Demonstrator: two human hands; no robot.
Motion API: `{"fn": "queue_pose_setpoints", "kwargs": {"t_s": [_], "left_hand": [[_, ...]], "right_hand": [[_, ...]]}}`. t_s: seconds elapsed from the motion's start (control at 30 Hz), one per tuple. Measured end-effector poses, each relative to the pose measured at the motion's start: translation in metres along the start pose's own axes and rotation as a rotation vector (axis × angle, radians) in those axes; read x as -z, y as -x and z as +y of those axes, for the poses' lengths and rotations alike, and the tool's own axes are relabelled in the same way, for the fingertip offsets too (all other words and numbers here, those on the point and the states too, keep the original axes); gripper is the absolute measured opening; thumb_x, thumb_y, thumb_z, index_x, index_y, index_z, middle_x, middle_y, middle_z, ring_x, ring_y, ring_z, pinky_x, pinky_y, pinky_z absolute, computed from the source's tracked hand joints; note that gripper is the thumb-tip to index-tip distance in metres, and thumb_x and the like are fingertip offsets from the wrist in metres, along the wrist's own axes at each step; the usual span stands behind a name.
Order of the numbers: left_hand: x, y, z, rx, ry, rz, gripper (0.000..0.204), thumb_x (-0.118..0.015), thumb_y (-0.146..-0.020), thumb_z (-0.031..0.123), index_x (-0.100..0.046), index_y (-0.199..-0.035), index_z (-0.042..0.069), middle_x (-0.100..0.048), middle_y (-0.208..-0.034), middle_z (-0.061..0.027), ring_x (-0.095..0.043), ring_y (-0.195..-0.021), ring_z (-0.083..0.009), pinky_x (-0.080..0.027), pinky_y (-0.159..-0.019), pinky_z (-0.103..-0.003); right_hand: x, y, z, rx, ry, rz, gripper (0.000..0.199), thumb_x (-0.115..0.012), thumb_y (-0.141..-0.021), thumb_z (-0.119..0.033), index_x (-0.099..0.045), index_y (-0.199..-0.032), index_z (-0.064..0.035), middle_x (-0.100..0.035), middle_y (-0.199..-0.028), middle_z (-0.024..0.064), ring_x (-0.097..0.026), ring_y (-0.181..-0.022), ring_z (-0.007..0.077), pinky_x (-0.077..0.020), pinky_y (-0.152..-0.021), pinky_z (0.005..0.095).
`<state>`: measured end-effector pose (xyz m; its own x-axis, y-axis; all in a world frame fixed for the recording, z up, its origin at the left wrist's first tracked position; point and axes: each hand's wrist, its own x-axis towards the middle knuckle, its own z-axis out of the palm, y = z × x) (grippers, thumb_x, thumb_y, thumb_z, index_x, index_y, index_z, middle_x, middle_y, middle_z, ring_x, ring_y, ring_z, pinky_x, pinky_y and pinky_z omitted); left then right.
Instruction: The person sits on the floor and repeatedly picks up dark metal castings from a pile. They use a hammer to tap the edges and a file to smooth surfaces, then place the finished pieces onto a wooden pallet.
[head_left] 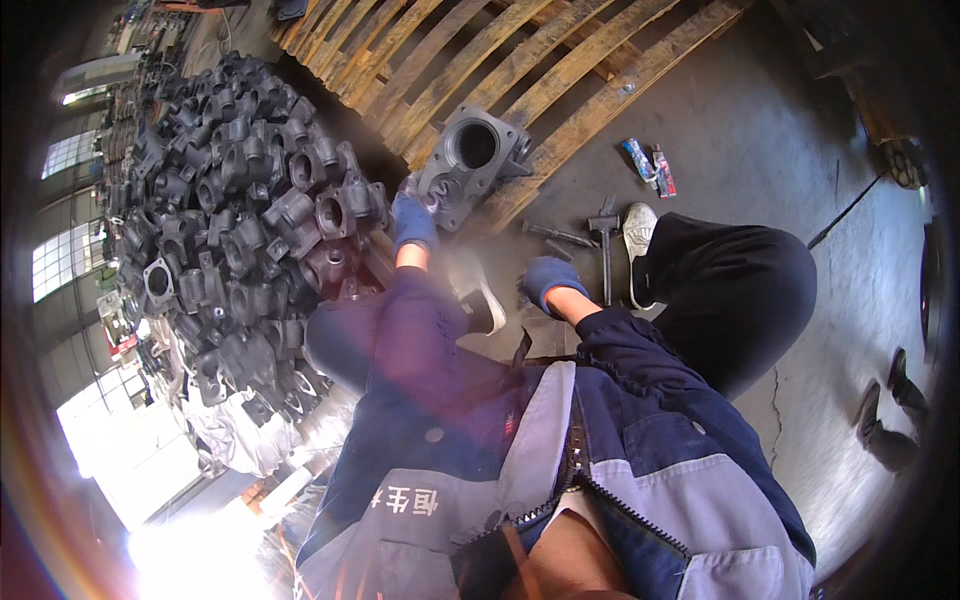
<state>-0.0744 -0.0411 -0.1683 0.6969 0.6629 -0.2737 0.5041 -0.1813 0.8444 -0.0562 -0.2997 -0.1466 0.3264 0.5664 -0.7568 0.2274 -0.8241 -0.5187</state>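
Observation:
A grey metal casting (468,182) with a large round bore and a square flange rests on the edge of the slatted wooden pallet. My left hand (412,220), in a blue glove, grips its near left edge, fingers partly hidden against the metal. Lower and to the right, my right hand (552,281), gloved too, is held over the floor between my feet, apart from the casting. Its fingers are curled closed; whatever they may hold is too dark to make out. Close beyond that hand, a hammer (604,226) and a dark bar-like tool (560,234) lie on the floor.
A large heap of dark castings (235,220) rises on my left. The wooden pallet (575,75) spans the far side. Two small tubes or packets, one blue (638,160) and one red (664,174), lie on the concrete. Another person's dark shoes (880,425) show at far right.

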Motion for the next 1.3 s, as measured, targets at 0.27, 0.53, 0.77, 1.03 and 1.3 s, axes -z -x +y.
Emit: {"fn": "queue_pose_setpoints", "kwargs": {"t_s": [0.27, 0.53, 0.77, 1.03, 1.3], "left_hand": [[0.003, -0.003, -0.004, -0.207, 0.257, 0.241, 0.036, -0.053, -0.089, 0.021, -0.054, -0.123, 0.01, -0.058, -0.113, -0.007, -0.055, -0.102, -0.0255, -0.044, -0.092, -0.036], [-0.065, 0.052, 0.085, -0.652, -1.234, 0.017, 0.065, -0.059, -0.08, 0.026, -0.038, -0.141, 0.013, -0.043, -0.141, -0.0116, -0.034, -0.135, -0.0284, -0.019, -0.115, -0.046], [-0.075, 0.03, 0.091, -0.351, -1.142, -0.214, 0.041, -0.054, -0.085, 0.023, -0.056, -0.123, 0.01, -0.064, -0.111, -0.0166, -0.056, -0.114, -0.0268, -0.033, -0.105, -0.042], [-0.052, -0.009, 0.098, 0.136, -0.408, -0.227, 0.035, -0.063, -0.073, -0.005, -0.063, -0.108, 0.002, -0.068, -0.09, -0.0064, -0.061, -0.078, -0.0189, -0.05, -0.07, -0.034], [-0.026, 0.019, 0.01, 0.182, -0.003, -0.388, 0.025, -0.061, -0.077, 0.003, -0.063, -0.102, 0.006, -0.066, -0.085, -0.0067, -0.061, -0.076, -0.0191, -0.05, -0.068, -0.033]], "right_hand": [[0.0, -0.008, 0.003, 0.004, -0.046, -0.007, 0.03, -0.054, -0.079, -0.025, -0.072, -0.095, -0.0073, -0.066, -0.106, 0.0186, -0.063, -0.1, 0.0359, -0.0499, -0.085, 0.0444], [-0.002, -0.003, -0.001, -0.011, -0.127, 0.001, 0.033, -0.055, -0.08, -0.03, -0.071, -0.097, -0.006, -0.065, -0.105, 0.0195, -0.063, -0.099, 0.0372, -0.0496, -0.085, 0.0452], [-0.003, -0.01, 0.002, -0.022, -0.128, -0.013, 0.034, -0.055, -0.08, -0.031, -0.071, -0.098, -0.0065, -0.065, -0.105, 0.0194, -0.063, -0.098, 0.0368, -0.0497, -0.085, 0.0447], [-0.004, -0.019, -0.002, -0.011, -0.157, 0.012, 0.033, -0.053, -0.08, -0.028, -0.071, -0.098, -0.0071, -0.065, -0.106, 0.0192, -0.063, -0.099, 0.0369, -0.0497, -0.085, 0.0446], [-0.01, -0.036, 0.021, -0.09, -0.151, 0.158, 0.034, -0.051, -0.08, -0.028, -0.071, -0.098, -0.0063, -0.064, -0.106, 0.0225, -0.062, -0.099, 0.0384, -0.0487, -0.087, 0.0444]]}}
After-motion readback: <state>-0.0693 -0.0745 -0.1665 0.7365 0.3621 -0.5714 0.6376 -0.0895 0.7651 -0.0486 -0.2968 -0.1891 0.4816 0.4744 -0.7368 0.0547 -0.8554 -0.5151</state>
